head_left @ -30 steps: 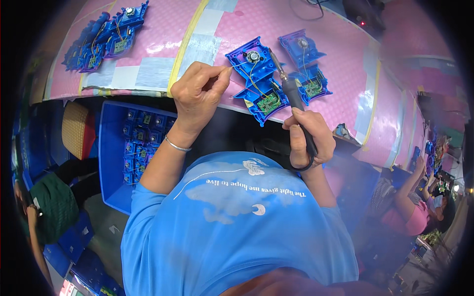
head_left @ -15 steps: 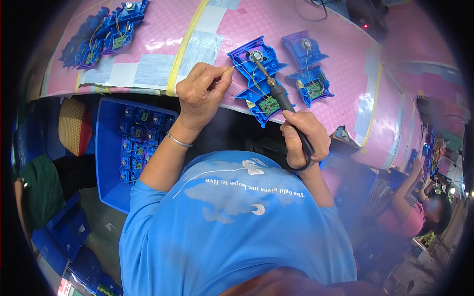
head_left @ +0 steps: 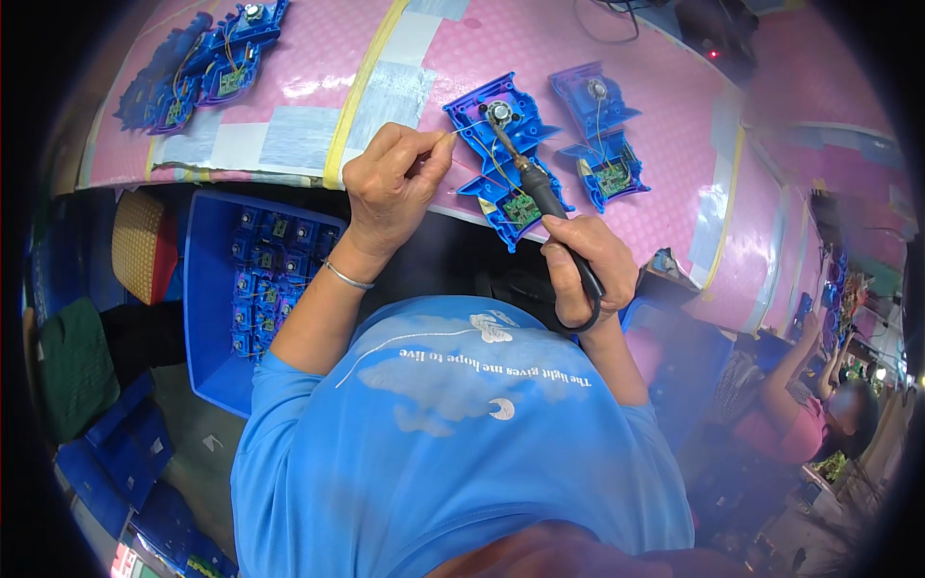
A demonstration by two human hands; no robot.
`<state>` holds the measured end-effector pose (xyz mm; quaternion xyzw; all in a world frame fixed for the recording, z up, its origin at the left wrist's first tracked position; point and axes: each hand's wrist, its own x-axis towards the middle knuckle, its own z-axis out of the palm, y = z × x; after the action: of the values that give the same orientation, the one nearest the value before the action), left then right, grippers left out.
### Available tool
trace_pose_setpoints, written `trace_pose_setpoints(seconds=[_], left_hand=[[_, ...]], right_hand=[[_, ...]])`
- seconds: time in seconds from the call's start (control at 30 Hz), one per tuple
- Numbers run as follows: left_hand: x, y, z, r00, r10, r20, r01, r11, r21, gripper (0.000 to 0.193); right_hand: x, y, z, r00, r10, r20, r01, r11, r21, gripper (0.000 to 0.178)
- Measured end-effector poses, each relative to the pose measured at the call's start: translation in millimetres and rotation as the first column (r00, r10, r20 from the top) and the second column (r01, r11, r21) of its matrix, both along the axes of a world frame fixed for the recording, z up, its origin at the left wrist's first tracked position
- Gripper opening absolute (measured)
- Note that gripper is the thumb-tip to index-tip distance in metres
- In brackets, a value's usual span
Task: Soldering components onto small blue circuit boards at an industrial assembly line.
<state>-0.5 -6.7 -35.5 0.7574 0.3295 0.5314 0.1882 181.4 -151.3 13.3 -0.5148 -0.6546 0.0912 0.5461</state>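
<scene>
- White lettering runs across your blue shirt, inverted in this view.
- Compared with one second ago, your soldering iron has shifted from beside the blue housing to its round metal part; tip contact cannot be confirmed.
- Your left hand matches its earlier pinch: thumb and forefinger closed on a pale wire.
- Your right hand is wrapped around the iron's handle.
- The housing lies on the pink table, beside a second housing.

Pink-covered tbl w/ yellow tape; grey flr; bright lt far R.
</scene>
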Motion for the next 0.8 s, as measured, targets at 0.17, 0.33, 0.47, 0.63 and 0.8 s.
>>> trace_pose_setpoints(seconds=[0.17, 0.33, 0.47, 0.63, 0.8], left_hand=[[1, 0, 4, 0.999, -0.016, -0.030, 0.015, 0.999, -0.031, 0.008], [1, 0, 5, 0.999, -0.019, -0.037, 0.018, 0.999, -0.038, 0.008], [-2, 1, 10, 0.999, 0.001, -0.048, -0.004, 0.999, -0.053, 0.008], [-4, 3, 7, 0.999, 0.013, -0.052, -0.015, 0.999, -0.036, 0.007], [-4, 1, 9, 0.999, -0.005, -0.053, 0.003, 1.000, -0.026, 0.008]], right_hand=[[0, 0, 1, 1.000, 0.003, 0.007, -0.003, 1.000, -0.009, 0.025], [3, -1, 0, 1.000, 0.007, 0.021, -0.008, 1.000, 0.021, 0.025], [-1, -8, -2, 0.984, -0.049, -0.169, 0.058, 0.997, 0.046, 0.026], [6, 2, 1, 0.999, 0.002, -0.048, 0.002, 0.997, 0.074, 0.026], [6, 6, -1, 0.999, 0.024, 0.046, -0.028, 0.995, 0.093, 0.027]])
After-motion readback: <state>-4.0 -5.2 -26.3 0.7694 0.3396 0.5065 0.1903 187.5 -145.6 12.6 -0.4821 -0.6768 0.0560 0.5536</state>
